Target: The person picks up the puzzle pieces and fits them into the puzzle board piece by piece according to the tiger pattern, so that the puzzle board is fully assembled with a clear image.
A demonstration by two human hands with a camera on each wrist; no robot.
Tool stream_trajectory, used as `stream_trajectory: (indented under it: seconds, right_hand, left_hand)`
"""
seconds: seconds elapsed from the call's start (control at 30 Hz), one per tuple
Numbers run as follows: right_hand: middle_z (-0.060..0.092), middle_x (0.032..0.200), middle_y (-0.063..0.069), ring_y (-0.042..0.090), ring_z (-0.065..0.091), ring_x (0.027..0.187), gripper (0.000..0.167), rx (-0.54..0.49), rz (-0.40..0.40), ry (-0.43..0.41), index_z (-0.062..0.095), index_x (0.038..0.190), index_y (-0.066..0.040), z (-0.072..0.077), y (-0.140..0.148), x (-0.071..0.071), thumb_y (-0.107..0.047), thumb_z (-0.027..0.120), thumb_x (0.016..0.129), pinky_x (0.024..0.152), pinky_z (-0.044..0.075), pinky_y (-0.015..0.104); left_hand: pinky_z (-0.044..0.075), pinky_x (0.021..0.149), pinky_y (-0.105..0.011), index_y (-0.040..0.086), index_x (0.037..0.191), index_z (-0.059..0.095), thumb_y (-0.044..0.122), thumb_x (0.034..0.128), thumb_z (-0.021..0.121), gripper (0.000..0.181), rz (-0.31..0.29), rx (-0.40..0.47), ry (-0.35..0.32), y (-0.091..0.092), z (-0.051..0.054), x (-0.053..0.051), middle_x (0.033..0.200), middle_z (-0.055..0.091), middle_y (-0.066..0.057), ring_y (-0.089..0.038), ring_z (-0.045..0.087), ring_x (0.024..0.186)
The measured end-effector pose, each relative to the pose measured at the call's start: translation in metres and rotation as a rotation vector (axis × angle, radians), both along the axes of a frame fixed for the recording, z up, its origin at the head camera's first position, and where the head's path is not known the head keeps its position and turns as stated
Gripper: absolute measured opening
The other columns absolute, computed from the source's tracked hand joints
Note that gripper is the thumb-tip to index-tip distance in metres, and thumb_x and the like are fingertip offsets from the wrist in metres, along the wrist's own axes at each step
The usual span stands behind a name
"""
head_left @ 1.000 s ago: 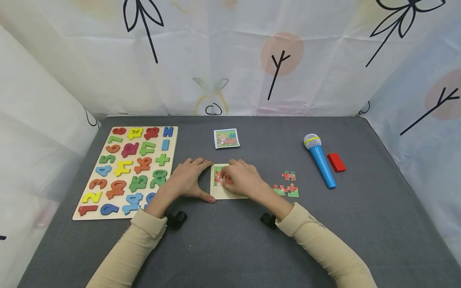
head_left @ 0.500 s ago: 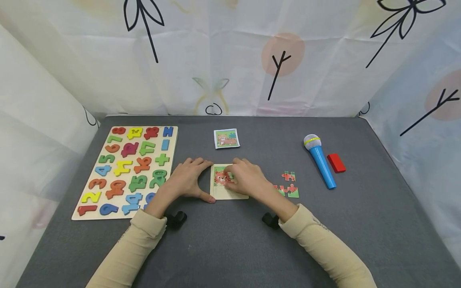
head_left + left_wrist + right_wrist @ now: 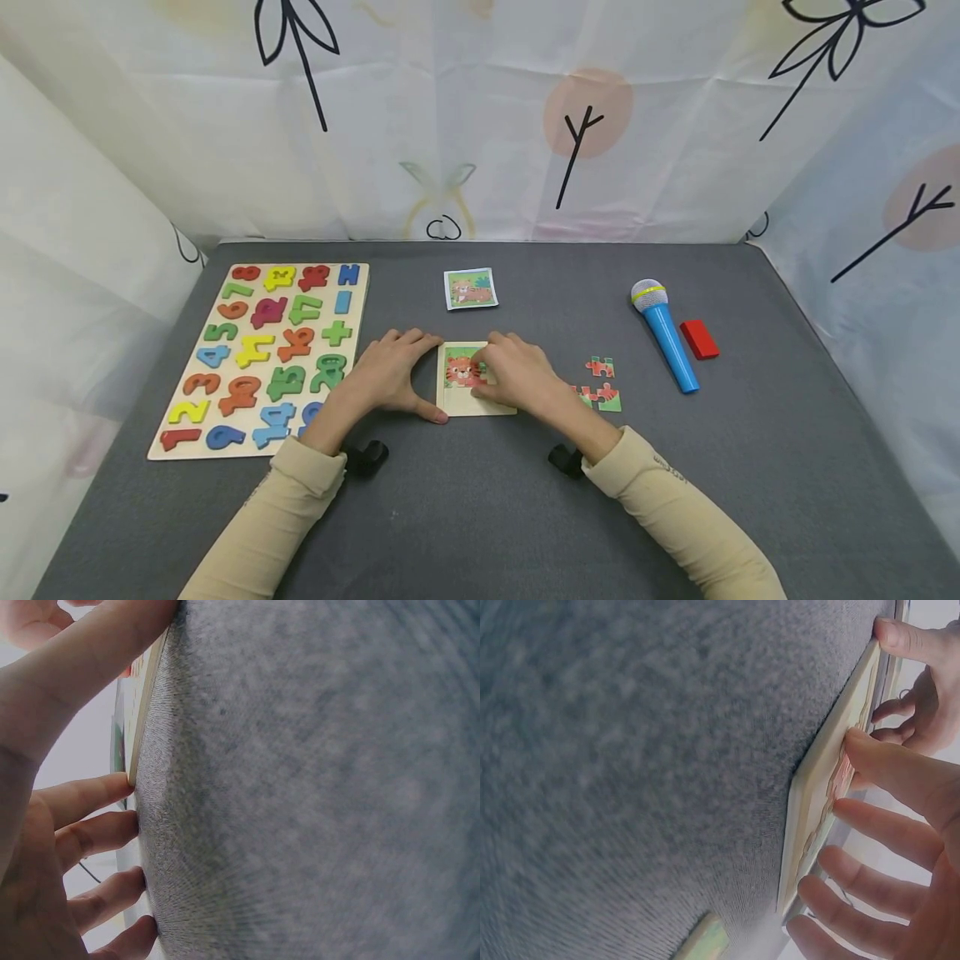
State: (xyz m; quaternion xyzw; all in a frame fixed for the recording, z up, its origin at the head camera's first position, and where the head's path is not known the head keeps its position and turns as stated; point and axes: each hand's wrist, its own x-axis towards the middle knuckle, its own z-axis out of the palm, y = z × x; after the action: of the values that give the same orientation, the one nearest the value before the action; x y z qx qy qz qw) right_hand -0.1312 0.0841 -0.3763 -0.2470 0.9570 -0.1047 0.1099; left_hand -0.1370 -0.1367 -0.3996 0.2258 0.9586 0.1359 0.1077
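bracing the wooden puzzle tray (image 3: 476,405) from its left side, the left hand (image 3: 393,375) has its fingers spread apart, thumb at the near corner and forefinger at the far one; the right hand (image 3: 519,377) lies over the tray's right part, its thumb and forefinger apart with their tips down on the tiger pieces (image 3: 459,369), the other fingers loosely fanned; whether those two tips pinch one piece cannot be told; the tray thus lies flat on the tabletop (image 3: 465,500), between the two sets of fingers;

the work looks partway through, perhaps past the middle; the tiger's face is set in the tray, between the left fingers and the right fingertips, and the right wrist view shows a notched edge of pieces just beside the right thumb; the strip on the wrist side of the right fingertips shows bare wood, so a row seems left to fill; how complete the part beneath the right fingers is stays hidden;

three loose pieces (image 3: 601,367) wait to the right of the right fingers, one partly covered by the wrist, and they probably belong in that bare strip; the picture card (image 3: 471,289) lies beyond both hands' fingers; the number board (image 3: 328,310) sits left of the left fingers, the microphone (image 3: 670,342) and red block (image 3: 700,339) well to the right of the right ones
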Motion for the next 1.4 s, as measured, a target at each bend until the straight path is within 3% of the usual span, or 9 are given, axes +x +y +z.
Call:
stream_trajectory:
  seconds: [0.67,0.9,1.13,1.4]
  right_hand:
    - [0.066,0.106,0.006,0.024,0.061,0.094,0.036,-0.018,0.001,0.006,0.078,0.118,-0.018,0.002,0.002,0.003,-0.034,0.083,0.086,0.072,0.056,0.044]
    - [0.065,0.099,0.004,0.019,0.054,0.082,0.032,-0.042,-0.01,0.034,0.079,0.114,-0.02,0.007,0.007,0.003,-0.039,0.08,0.088,0.062,0.048,0.035]
    - [0.067,0.11,0.006,0.022,0.06,0.093,0.035,-0.057,-0.035,0.016,0.077,0.118,-0.018,0.013,0.02,0.004,-0.038,0.08,0.089,0.068,0.053,0.039]
    - [0.066,0.104,0.009,0.019,0.054,0.079,0.035,-0.05,-0.048,0.048,0.076,0.12,-0.015,0.018,0.048,0.005,-0.032,0.08,0.089,0.056,0.043,0.03]
  left_hand:
    - [0.047,0.101,-0.061,0.015,0.15,0.05,0.071,0.0589,0.088,0.114,-0.001,-0.003,-0.012,0.0,-0.001,0.0,0.147,0.055,-0.012,-0.038,0.053,0.127]
    - [0.047,0.101,-0.061,0.015,0.15,0.05,0.072,0.0586,0.088,0.114,0.002,-0.01,-0.007,0.0,-0.003,-0.001,0.148,0.055,-0.012,-0.038,0.053,0.127]
    - [0.047,0.102,-0.061,0.015,0.15,0.05,0.072,0.0591,0.088,0.114,0.003,-0.016,-0.012,0.001,-0.003,-0.001,0.148,0.054,-0.013,-0.038,0.052,0.128]
    - [0.046,0.102,-0.061,0.015,0.151,0.05,0.07,0.0591,0.088,0.114,0.006,-0.012,-0.009,0.0,0.0,0.001,0.148,0.054,-0.013,-0.038,0.052,0.127]
